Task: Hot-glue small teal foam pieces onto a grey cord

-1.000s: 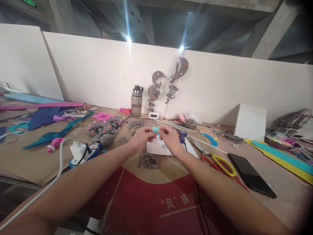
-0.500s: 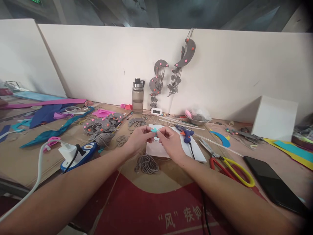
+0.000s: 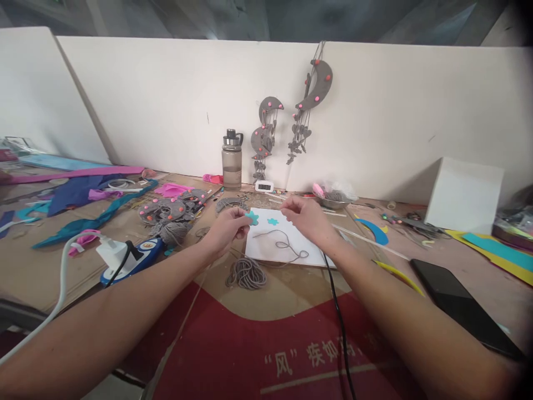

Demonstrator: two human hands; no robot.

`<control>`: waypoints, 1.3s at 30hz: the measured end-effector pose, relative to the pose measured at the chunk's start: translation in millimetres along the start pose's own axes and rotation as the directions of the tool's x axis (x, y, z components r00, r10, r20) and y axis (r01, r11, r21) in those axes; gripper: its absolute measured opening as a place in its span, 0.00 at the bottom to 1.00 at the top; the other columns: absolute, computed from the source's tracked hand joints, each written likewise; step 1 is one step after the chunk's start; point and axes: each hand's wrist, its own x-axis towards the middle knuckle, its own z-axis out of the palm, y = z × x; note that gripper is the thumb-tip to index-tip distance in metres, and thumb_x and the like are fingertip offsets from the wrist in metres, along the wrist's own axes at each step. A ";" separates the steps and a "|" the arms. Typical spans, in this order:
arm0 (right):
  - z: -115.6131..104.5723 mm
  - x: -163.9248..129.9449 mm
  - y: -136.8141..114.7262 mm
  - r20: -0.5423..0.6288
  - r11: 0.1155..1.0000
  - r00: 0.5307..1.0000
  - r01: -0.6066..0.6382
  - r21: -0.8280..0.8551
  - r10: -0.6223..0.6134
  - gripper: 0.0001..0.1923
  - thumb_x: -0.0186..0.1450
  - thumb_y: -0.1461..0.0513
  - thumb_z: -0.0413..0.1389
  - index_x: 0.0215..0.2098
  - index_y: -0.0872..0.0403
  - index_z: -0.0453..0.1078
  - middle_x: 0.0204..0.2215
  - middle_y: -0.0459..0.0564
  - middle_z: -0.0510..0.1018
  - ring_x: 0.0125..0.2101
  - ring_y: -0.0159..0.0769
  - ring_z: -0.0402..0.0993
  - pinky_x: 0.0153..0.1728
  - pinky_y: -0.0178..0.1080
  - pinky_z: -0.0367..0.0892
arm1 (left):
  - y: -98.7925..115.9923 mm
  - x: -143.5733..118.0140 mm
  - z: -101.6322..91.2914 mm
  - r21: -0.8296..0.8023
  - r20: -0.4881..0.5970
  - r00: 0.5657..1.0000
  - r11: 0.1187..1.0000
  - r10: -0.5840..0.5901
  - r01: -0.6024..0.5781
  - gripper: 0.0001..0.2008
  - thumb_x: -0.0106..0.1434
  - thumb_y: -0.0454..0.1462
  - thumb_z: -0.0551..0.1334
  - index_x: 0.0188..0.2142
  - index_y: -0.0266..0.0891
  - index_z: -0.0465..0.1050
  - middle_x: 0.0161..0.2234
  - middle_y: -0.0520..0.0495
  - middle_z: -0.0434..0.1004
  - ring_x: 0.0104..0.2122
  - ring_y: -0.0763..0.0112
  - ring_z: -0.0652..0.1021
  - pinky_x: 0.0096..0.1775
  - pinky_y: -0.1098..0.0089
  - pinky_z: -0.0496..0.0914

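My left hand pinches a turquoise flower-shaped cutout between thumb and fingertips, over the left edge of a white board. A second turquoise flower cutout lies flat on the board. A thin grey cord lies in loose loops there. My right hand is above the board's right side, fingers curled and fingertips close together; what they hold, if anything, cannot be made out. A black cable runs toward me from beneath that wrist. The blue glue gun is hidden behind this hand.
A grey cord bundle lies before the board. Left are a power strip and grey felt pieces with pink dots. A bottle stands behind. Right are a phone and scissors, partly covered by my arm.
My hands have moved apart, the left keeping the turquoise flower, the right shifting right and slightly up. The second flower and looped cord on the board now show. The glue gun is now covered.
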 end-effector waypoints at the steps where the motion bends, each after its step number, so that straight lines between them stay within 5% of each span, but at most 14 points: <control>1: 5.1 -2.7 0.1 0.026 0.998 0.999 0.048 -0.034 -0.047 0.05 0.60 0.63 0.53 0.31 0.53 0.72 0.25 0.44 0.75 0.27 0.30 0.68 0.31 0.35 0.63 | -0.4 0.3 -0.1 -0.019 0.010 1.000 1.000 -0.004 0.005 0.12 0.47 0.34 0.67 0.25 0.38 0.63 0.17 0.54 0.66 0.16 0.80 0.63 0.20 0.75 0.51; 6: 35.9 -17.8 2.7 0.178 0.905 0.950 0.302 -0.300 -0.258 0.09 0.63 0.66 0.55 0.40 0.53 0.74 0.38 0.51 0.75 0.42 0.38 0.68 0.44 0.41 0.61 | -4.1 3.3 -3.1 -0.090 0.023 1.000 0.996 0.004 -0.001 0.13 0.46 0.35 0.68 0.25 0.37 0.63 0.18 0.54 0.65 0.17 0.81 0.64 0.20 0.77 0.53; 9: 47.1 -21.6 4.8 0.280 0.833 0.935 0.326 -0.447 -0.215 0.11 0.63 0.65 0.55 0.44 0.52 0.74 0.43 0.54 0.74 0.47 0.43 0.64 0.46 0.46 0.57 | -9.1 4.8 -4.0 -0.064 0.021 1.000 0.998 0.005 -0.004 0.12 0.47 0.36 0.67 0.26 0.38 0.64 0.17 0.55 0.66 0.16 0.81 0.64 0.20 0.77 0.55; 15: 57.2 -20.6 6.3 0.296 0.828 0.950 0.242 -0.505 -0.098 0.07 0.65 0.66 0.50 0.34 0.56 0.70 0.39 0.55 0.74 0.43 0.43 0.65 0.43 0.45 0.56 | -23.7 8.1 -2.3 0.053 0.016 1.000 0.998 0.018 -0.019 0.11 0.48 0.37 0.67 0.27 0.37 0.65 0.16 0.53 0.68 0.14 0.80 0.65 0.19 0.76 0.56; 18: 55.8 -21.9 5.8 0.171 0.894 0.982 0.144 -0.424 -0.077 0.06 0.65 0.67 0.46 0.34 0.55 0.64 0.35 0.55 0.73 0.38 0.40 0.67 0.39 0.42 0.58 | -25.4 8.0 -1.7 0.056 -0.012 1.000 0.998 0.013 -0.012 0.11 0.48 0.36 0.67 0.27 0.37 0.64 0.17 0.53 0.69 0.13 0.81 0.64 0.17 0.77 0.53; 21: 50.6 -23.7 4.3 0.063 0.985 0.997 0.059 -0.160 -0.050 0.05 0.65 0.65 0.43 0.34 0.52 0.58 0.29 0.48 0.71 0.28 0.35 0.66 0.31 0.37 0.58 | -21.7 5.5 -0.9 0.073 -0.025 1.000 0.997 -0.016 0.018 0.11 0.50 0.37 0.66 0.28 0.37 0.64 0.15 0.56 0.66 0.11 0.83 0.59 0.15 0.77 0.46; 26: 44.8 -25.2 0.0 -0.067 0.997 0.997 0.045 0.065 -0.041 0.04 0.63 0.62 0.43 0.30 0.51 0.57 0.25 0.43 0.66 0.25 0.32 0.62 0.28 0.35 0.56 | -14.4 1.6 -0.3 0.235 0.036 0.999 0.972 -0.010 0.001 0.12 0.52 0.37 0.64 0.36 0.37 0.66 0.17 0.57 0.68 0.11 0.84 0.56 0.15 0.77 0.46; 29: 44.3 -25.1 1.0 -0.076 0.995 0.997 0.022 0.097 -0.015 0.04 0.61 0.62 0.46 0.29 0.51 0.59 0.23 0.42 0.65 0.25 0.31 0.61 0.28 0.35 0.56 | -15.7 2.8 -2.2 0.424 0.116 0.993 0.904 0.008 -0.056 0.18 0.51 0.36 0.64 0.42 0.37 0.67 0.24 0.53 0.74 0.14 0.82 0.62 0.18 0.77 0.54; 34: 46.4 -24.0 9.0 -0.083 0.995 0.997 0.006 0.096 0.002 0.05 0.60 0.61 0.48 0.29 0.52 0.64 0.23 0.42 0.66 0.25 0.32 0.60 0.29 0.35 0.56 | -21.1 5.8 -6.6 0.744 0.157 0.969 0.623 0.190 -0.242 0.16 0.51 0.39 0.64 0.41 0.38 0.74 0.33 0.47 0.76 0.25 0.73 0.71 0.29 0.72 0.65; 37: 47.3 -24.3 11.2 -0.083 0.997 0.997 0.009 0.070 -0.004 0.05 0.61 0.62 0.48 0.30 0.52 0.64 0.24 0.43 0.67 0.26 0.32 0.61 0.30 0.36 0.57 | -19.9 5.5 -6.0 0.794 0.165 0.928 0.513 0.335 -0.326 0.20 0.52 0.39 0.65 0.45 0.36 0.73 0.40 0.44 0.76 0.32 0.69 0.73 0.35 0.69 0.67; 39: 47.6 -25.6 9.9 -0.085 0.998 0.996 0.034 0.054 -0.029 0.04 0.61 0.62 0.49 0.31 0.52 0.65 0.25 0.43 0.67 0.26 0.32 0.61 0.30 0.36 0.57 | -18.1 5.4 -4.7 0.764 0.186 0.911 0.528 0.369 -0.370 0.20 0.54 0.43 0.63 0.46 0.36 0.73 0.40 0.44 0.76 0.33 0.69 0.73 0.36 0.69 0.67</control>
